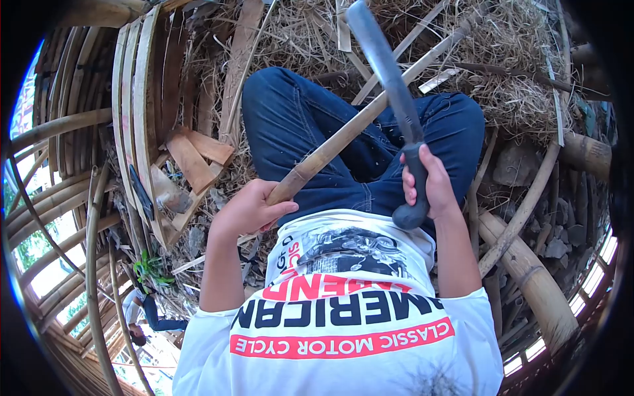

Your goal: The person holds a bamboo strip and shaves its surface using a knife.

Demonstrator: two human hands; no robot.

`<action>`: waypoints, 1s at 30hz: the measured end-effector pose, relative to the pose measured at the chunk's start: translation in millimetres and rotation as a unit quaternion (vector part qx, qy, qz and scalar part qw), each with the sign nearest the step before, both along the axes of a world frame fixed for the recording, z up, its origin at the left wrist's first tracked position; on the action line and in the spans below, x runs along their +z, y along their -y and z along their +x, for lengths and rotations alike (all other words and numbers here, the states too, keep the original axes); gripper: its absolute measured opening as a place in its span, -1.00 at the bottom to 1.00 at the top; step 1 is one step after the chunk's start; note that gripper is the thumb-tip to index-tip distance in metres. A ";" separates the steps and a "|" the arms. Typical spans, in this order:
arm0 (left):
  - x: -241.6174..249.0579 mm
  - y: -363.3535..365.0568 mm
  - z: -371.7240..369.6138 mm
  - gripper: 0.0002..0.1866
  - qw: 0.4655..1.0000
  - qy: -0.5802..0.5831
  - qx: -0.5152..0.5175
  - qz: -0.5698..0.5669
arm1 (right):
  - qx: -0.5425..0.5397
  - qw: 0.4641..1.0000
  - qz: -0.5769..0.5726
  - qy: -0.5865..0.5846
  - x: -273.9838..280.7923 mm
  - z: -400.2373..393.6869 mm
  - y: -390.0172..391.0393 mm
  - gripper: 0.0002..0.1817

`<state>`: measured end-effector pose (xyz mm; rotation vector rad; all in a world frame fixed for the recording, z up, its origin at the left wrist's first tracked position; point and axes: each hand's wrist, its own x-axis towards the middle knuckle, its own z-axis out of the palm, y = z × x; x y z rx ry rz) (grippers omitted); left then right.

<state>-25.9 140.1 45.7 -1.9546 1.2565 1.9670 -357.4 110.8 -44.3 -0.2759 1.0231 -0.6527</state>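
Note:
A long bamboo pole (333,144) runs diagonally over the crossed legs in blue jeans (290,112), from the lap up to the upper right. Its lower end is in my left hand (254,206), with the fingers wrapped round it. My right hand (432,181) grips the black handle of a machete (389,66). The wide grey blade points up and slightly left, and crosses in front of the pole. Whether blade and pole touch, I cannot tell.
Wood shavings (522,99) cover the ground ahead. Cut wood blocks (191,162) and upright slats (142,99) stand at the left. A thick bamboo piece (528,277) lies at the right. Another person (155,317) is at the lower left, beyond bamboo poles.

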 end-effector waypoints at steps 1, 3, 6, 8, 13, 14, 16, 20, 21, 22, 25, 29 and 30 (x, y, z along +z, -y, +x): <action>-2.8 -1.2 1.6 -0.71 1.000 0.006 0.008 0.006 | 0.046 0.999 -0.011 -0.005 3.6 1.4 -4.9 -0.45; -6.7 -4.5 4.8 -0.71 1.000 -0.018 0.020 -0.013 | 0.093 0.995 -0.024 -0.016 9.2 -0.4 -4.1 -0.44; -3.5 -1.4 -0.5 -0.72 0.999 -0.025 0.023 -0.014 | 0.034 0.999 -0.016 0.011 -2.2 -3.6 1.6 -0.46; -1.0 -2.9 1.5 -0.72 1.000 -0.002 0.011 -0.006 | 0.019 1.000 -0.002 0.019 0.7 5.7 -4.0 -0.46; -8.5 -1.9 2.8 -0.72 0.999 -0.026 0.026 -0.019 | 0.084 0.996 -0.008 0.019 0.8 2.3 -6.9 -0.45; -6.1 -1.7 2.0 -0.72 0.999 -0.022 0.027 -0.017 | 0.051 0.998 -0.008 0.034 -1.8 3.0 -5.6 -0.46; -4.1 -1.4 0.5 -0.73 0.999 -0.017 0.033 -0.006 | 0.026 0.999 0.006 0.025 0.0 7.9 -7.5 -0.47; -12.4 5.2 -2.1 -0.72 0.999 -0.040 0.011 -0.027 | 0.099 0.995 -0.009 -0.001 7.6 1.0 -8.3 -0.47; -12.3 5.2 -2.2 -0.73 0.999 -0.044 0.018 -0.027 | 0.101 0.995 -0.013 -0.007 6.9 0.0 -6.4 -0.47; -9.0 -0.2 0.0 -0.74 0.998 -0.041 0.030 -0.023 | 0.108 0.994 -0.013 -0.005 5.5 3.8 -8.2 -0.46; -3.3 1.5 -1.8 -0.74 1.000 -0.005 0.028 -0.001 | 0.097 0.995 -0.014 0.011 3.2 14.8 -13.8 -0.46; -5.0 9.8 -1.4 -0.72 0.998 -0.043 0.002 -0.037 | 0.102 0.995 -0.008 0.013 7.2 5.6 -6.1 -0.46; -4.2 8.2 -2.9 -0.72 0.998 -0.045 0.014 -0.029 | 0.093 0.995 0.001 0.018 6.5 6.3 -7.0 -0.47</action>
